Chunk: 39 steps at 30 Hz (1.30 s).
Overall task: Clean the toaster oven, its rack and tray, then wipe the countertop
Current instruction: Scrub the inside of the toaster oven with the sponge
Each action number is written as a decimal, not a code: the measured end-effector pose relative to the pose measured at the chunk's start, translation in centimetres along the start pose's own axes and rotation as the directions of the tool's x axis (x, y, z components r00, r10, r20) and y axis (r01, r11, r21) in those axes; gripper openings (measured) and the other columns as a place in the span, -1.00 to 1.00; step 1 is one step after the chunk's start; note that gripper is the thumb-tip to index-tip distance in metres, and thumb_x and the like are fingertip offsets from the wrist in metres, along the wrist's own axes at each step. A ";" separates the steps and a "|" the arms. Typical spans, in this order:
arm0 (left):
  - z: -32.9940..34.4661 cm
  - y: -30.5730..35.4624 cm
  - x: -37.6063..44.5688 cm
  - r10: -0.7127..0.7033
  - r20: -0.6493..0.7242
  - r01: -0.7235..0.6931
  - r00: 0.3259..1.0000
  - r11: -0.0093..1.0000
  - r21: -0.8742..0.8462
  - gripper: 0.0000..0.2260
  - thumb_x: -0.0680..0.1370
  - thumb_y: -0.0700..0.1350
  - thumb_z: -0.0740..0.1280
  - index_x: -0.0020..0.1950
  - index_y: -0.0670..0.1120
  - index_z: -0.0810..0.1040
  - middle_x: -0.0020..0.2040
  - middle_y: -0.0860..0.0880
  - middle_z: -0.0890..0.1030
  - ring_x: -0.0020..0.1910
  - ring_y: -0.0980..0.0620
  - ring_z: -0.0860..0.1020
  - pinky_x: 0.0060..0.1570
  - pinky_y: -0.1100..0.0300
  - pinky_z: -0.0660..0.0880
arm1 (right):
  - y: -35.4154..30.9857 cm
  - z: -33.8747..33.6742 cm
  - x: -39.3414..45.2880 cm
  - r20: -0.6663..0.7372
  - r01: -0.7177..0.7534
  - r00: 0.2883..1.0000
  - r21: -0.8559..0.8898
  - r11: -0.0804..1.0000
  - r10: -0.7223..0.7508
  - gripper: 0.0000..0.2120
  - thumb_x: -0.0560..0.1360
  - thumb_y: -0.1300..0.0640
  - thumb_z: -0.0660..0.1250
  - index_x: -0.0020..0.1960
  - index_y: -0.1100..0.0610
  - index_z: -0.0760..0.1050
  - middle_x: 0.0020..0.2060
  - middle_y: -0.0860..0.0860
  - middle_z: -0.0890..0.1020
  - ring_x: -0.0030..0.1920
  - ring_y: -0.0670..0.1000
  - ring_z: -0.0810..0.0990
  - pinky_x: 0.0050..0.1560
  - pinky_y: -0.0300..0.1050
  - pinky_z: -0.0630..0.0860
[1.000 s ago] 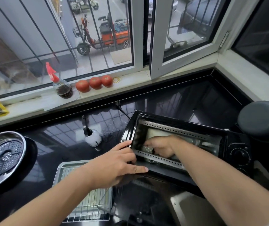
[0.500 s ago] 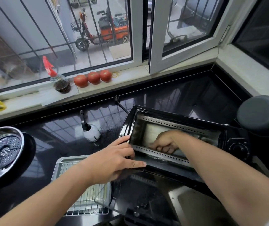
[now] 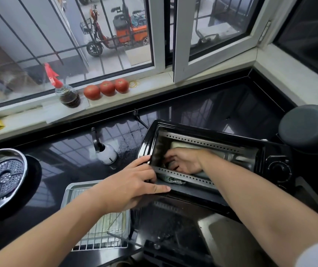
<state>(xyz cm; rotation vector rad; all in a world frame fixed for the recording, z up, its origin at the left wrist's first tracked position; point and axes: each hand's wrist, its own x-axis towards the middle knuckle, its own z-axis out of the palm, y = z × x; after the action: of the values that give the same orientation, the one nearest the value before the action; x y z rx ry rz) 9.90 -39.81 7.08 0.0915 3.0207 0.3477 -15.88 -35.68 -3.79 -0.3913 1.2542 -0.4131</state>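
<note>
- While it sits on the glossy black countertop (image 3: 202,105) with its door (image 3: 173,224) dropped open, the toaster oven (image 3: 246,151) faces up at us.
- Left hand (image 3: 133,187) lies flat, fingers spread, bracing the oven's front-left edge.
- Right hand (image 3: 185,160) is inside the cavity, closed on a grey cloth (image 3: 171,179).
- Wire rack (image 3: 104,234) rests on the tray (image 3: 67,193), just left of the door.

A black toaster oven (image 3: 219,151) sits on the glossy black worktop (image 3: 61,162), its glass door (image 3: 173,224) dropped open. The right hand (image 3: 185,162) is inside the cavity, pressed on a greenish cloth (image 3: 171,179). The left hand (image 3: 133,187) lies flat against the oven's front left edge. Rack (image 3: 104,236) and tray (image 3: 73,189) lie stacked beside the door.
</note>
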 end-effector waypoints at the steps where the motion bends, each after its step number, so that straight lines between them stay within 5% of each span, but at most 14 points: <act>1: 0.0 0.0 0.0 -0.001 0.002 0.001 1.000 1.000 -0.004 -0.41 0.52 -0.11 0.09 0.53 0.21 0.44 0.06 0.07 0.49 0.18 0.06 0.45 0.63 -0.08 -0.07 | 0.4 -0.3 -0.1 0.024 0.022 0.999 0.017 1.000 -0.022 -0.62 0.55 0.01 0.28 0.31 0.13 0.50 -0.08 0.08 0.64 -0.15 0.04 0.57 -0.08 -0.10 0.51; 5: 0.1 -0.3 0.0 0.003 0.004 -0.003 1.000 1.000 0.004 -0.41 0.52 -0.13 0.13 0.54 0.23 0.42 0.05 0.07 0.49 0.17 0.05 0.46 0.63 -0.07 -0.08 | 0.7 -0.6 -1.0 0.144 0.047 0.989 -0.100 0.994 -0.032 -0.53 0.53 0.24 0.38 0.42 0.17 0.41 0.28 0.07 0.57 0.21 0.02 0.55 0.21 -0.13 0.52; 7: 0.3 -0.5 0.0 0.016 0.002 -0.016 1.000 1.000 0.011 -0.36 0.49 -0.19 0.25 0.54 0.23 0.41 0.05 0.08 0.47 0.17 0.06 0.45 0.64 -0.07 -0.08 | 0.0 0.4 -1.1 0.079 0.046 0.997 -0.285 0.957 -0.025 -0.55 0.50 0.24 0.44 0.35 0.08 0.45 0.29 -0.02 0.56 0.34 -0.01 0.47 0.39 -0.11 0.37; 9: 0.3 -0.7 0.2 0.025 -0.005 -0.025 1.000 1.000 0.015 -0.31 0.46 -0.24 0.33 0.54 0.23 0.41 0.04 0.09 0.46 0.17 0.08 0.43 0.64 -0.06 -0.08 | -0.7 1.5 -0.9 0.007 0.016 1.000 -0.460 0.888 -0.014 -0.37 0.40 0.14 0.53 0.43 0.04 0.40 0.39 -0.07 0.48 0.45 -0.02 0.34 0.50 0.02 0.21; 16: 0.0 -0.4 0.0 0.013 0.002 -0.013 1.000 1.000 0.001 -0.38 0.49 -0.17 0.16 0.54 0.21 0.43 0.04 0.07 0.48 0.14 0.06 0.45 0.64 -0.07 -0.07 | -0.3 -0.1 -3.6 -0.139 -0.217 0.976 -0.720 0.660 0.169 -0.16 0.46 0.17 0.51 0.60 0.06 0.14 0.56 0.01 0.23 0.55 0.08 0.19 0.44 0.00 0.31; 19: 0.3 -0.5 0.0 0.013 -0.008 -0.013 1.000 1.000 0.003 -0.35 0.49 -0.22 0.25 0.54 0.23 0.42 0.03 0.08 0.47 0.14 0.06 0.44 0.63 -0.08 -0.06 | -0.4 -0.3 -4.2 -0.116 -0.198 0.979 -0.743 0.639 0.168 -0.18 0.47 0.22 0.50 0.60 0.08 0.14 0.56 0.04 0.23 0.53 0.09 0.23 0.44 0.01 0.32; 23: 0.1 -0.5 0.0 0.017 -0.010 -0.017 1.000 1.000 -0.011 -0.36 0.48 -0.19 0.19 0.54 0.23 0.42 0.03 0.10 0.47 0.14 0.08 0.44 0.64 -0.04 -0.09 | -1.5 2.2 -2.5 -0.091 -0.039 0.995 -0.677 0.735 -0.031 -0.25 0.44 0.20 0.52 0.55 0.13 0.26 0.46 0.03 0.39 0.47 0.07 0.34 0.43 0.01 0.35; 26: 0.4 -0.6 0.0 0.029 -0.020 -0.029 0.999 0.999 0.017 -0.32 0.48 -0.26 0.34 0.54 0.23 0.42 0.02 0.10 0.46 0.14 0.07 0.44 0.64 -0.06 -0.07 | -1.2 2.7 -2.0 -0.097 0.009 0.990 -0.669 0.743 -0.099 -0.29 0.45 0.15 0.52 0.52 0.16 0.30 0.42 0.05 0.44 0.45 0.09 0.37 0.45 -0.01 0.33; 32: 0.7 -1.2 0.2 0.027 -0.013 -0.027 1.000 0.999 0.017 -0.22 0.42 -0.30 0.43 0.55 0.26 0.39 0.06 0.11 0.46 0.16 0.10 0.43 0.62 -0.14 0.01 | 0.0 -1.7 -5.1 -0.132 -0.254 0.962 -0.754 0.605 0.240 -0.24 0.46 0.01 0.51 0.55 0.11 0.26 0.46 -0.01 0.38 0.35 0.03 0.41 0.18 -0.10 0.49; 36: 0.8 -1.5 0.5 0.030 -0.021 -0.030 0.999 1.000 -0.003 -0.23 0.42 -0.30 0.42 0.55 0.26 0.39 0.06 0.11 0.46 0.16 0.09 0.45 0.62 -0.15 0.03 | -0.5 -3.3 -5.7 -0.046 -0.317 0.942 -0.441 0.840 0.332 -0.06 0.43 -0.44 0.24 0.58 0.14 0.16 0.54 0.16 0.21 0.45 0.27 0.32 0.45 0.19 0.32; 39: 1.2 -1.6 0.3 0.025 -0.018 -0.025 1.000 1.000 0.001 -0.21 0.42 -0.29 0.42 0.55 0.28 0.37 0.05 0.12 0.45 0.15 0.09 0.45 0.62 -0.15 0.01 | -0.4 -2.6 -4.8 -0.096 -0.251 0.968 -0.332 0.909 0.232 -0.15 0.53 -0.45 0.01 0.54 0.18 0.24 0.51 0.25 0.24 0.49 0.30 0.24 0.49 0.18 0.23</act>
<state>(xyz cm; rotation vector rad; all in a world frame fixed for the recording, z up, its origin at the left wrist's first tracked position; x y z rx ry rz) 9.63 -41.05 5.56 0.1271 3.0401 0.3516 -19.64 -33.75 -0.27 -0.5144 1.4122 0.0103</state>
